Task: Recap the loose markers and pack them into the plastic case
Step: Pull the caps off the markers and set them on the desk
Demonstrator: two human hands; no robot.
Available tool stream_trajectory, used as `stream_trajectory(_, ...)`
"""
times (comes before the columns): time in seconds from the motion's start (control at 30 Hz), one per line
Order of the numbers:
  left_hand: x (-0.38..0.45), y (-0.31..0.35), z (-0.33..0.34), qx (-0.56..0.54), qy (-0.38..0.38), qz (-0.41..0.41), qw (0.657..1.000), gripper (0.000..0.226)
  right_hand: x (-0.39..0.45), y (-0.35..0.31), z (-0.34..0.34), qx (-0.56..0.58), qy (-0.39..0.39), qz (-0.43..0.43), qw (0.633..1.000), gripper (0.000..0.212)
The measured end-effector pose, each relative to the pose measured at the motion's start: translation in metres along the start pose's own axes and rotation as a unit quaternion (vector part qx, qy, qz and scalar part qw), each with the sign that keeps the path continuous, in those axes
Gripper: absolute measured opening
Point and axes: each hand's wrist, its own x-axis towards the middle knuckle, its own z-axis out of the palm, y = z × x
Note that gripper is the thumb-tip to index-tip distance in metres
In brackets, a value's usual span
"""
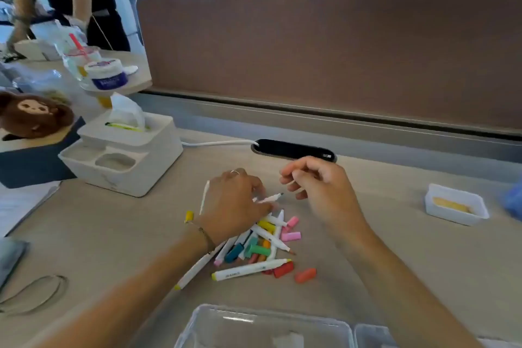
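Head view: left hand (237,203) grips uncapped marker (269,198); right hand (316,181) curled, contents unclear; print illegible.

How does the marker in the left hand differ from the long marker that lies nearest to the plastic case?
The marker in the left hand is held off the table by the left hand; the long marker lies flat on the table. The held marker shows a bare dark tip; the lying one has yellow ends and dark print on its barrel. Both have white barrels.

Left hand (236,200) is held palm-down with fingers curled; right hand (316,181) is raised, fingers loosely curled, fingertips pinched.
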Motion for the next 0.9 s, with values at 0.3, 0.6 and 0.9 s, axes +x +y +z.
stream_trajectory(0.3,-0.015,-0.005,-0.007,-0.104,0.089,-0.010,0.991,0.025,-0.020,0.007,0.009,-0.085,-0.006,0.014,0.996,0.032)
stream_trajectory(0.6,-0.023,-0.037,-0.049,-0.259,0.091,-0.101,0.956,0.033,-0.036,-0.006,0.051,-0.382,-0.025,-0.033,0.923,0.015)
stream_trajectory(0.9,-0.002,-0.092,-0.048,-0.181,0.060,-0.129,0.973,0.032,-0.023,-0.021,0.091,-0.569,-0.092,-0.034,0.816,0.008)
